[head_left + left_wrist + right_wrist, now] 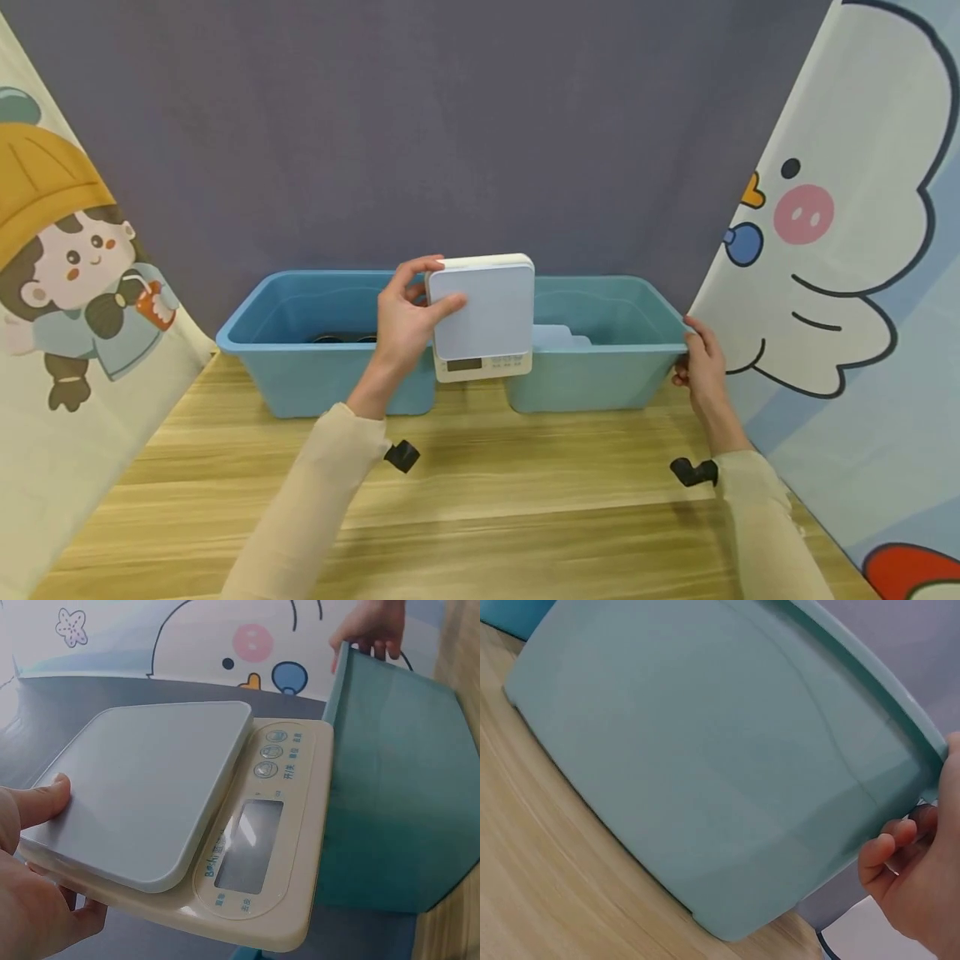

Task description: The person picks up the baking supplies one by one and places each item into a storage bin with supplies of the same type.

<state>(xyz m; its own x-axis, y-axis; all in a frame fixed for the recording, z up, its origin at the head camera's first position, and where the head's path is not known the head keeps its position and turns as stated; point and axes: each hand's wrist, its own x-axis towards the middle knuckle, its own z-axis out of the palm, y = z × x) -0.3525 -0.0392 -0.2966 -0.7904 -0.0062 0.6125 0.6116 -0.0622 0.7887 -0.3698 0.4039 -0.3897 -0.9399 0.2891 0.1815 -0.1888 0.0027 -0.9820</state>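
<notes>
My left hand (405, 321) grips a kitchen scale (483, 312) by its left edge, thumb on the pale platform and fingers behind. The scale is tilted up, its display and buttons along the lower side, between two plastic bins and overlapping both in the head view. In the left wrist view the scale's cream body (300, 825) and grey display show close up. My right hand (703, 358) holds the right end rim of the green bin (585, 379), its fingers curled at the edge. Pale flat items (558, 336) lie inside that bin.
A blue bin (337, 379) stands to the left, with dark round items (337, 338) partly visible inside. Both bins sit on a wood-grain table (510, 500). Behind them hangs a dark grey cloth (480, 133), and cartoon-printed panels (832, 208) flank both sides.
</notes>
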